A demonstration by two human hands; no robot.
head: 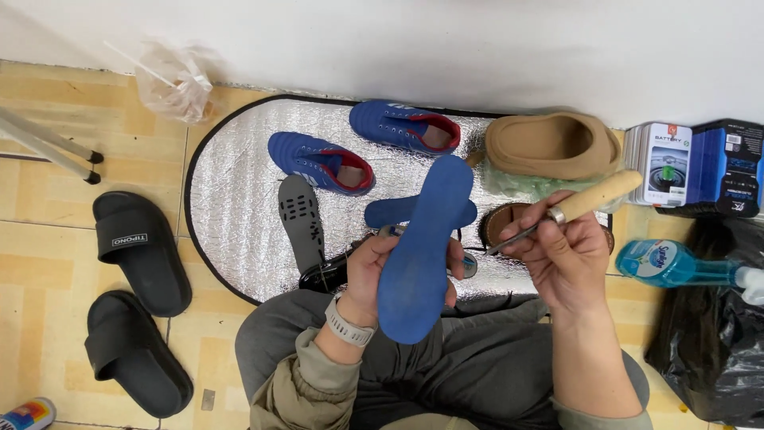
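While the person sits with grey-trousered knees drawn up, the left hand [368, 275] is closed round a blue insole [426, 247], fingers wrapped behind it and thumb at its edge, holding it upright just in front of the lap. A pale wristband [348, 325] sits on that wrist.

Item 2: the right hand [561, 255], beside the left and a little apart, is curled shut on a wooden-handled tool [585, 201]; its thin metal blade points toward the insole's right edge; contact cannot be told.

Item 3: a second blue insole [390, 213] lies flat just beyond the left hand, partly hidden behind the held one.

Item 4: a grey perforated insole [301, 219], left of the left hand, lies on a silver foil mat [231, 215].

Item 5: 2 blue shoes with red lining [322, 162] [406, 126], farther out on the mat beyond the left hand.

Item 6: a tan slipper [549, 145], beyond the right hand, near the white wall.

Item 7: a blue spray bottle [676, 264] lying on its side just right of the right hand, with boxed packs [664, 163] beyond it and a black plastic bag [708, 334] to its near side.

Item 8: 2 black slides [139, 247] [135, 350], well left of the left hand, on tan floor tiles.

Item 9: a crumpled clear bag [171, 80], far left by the wall.
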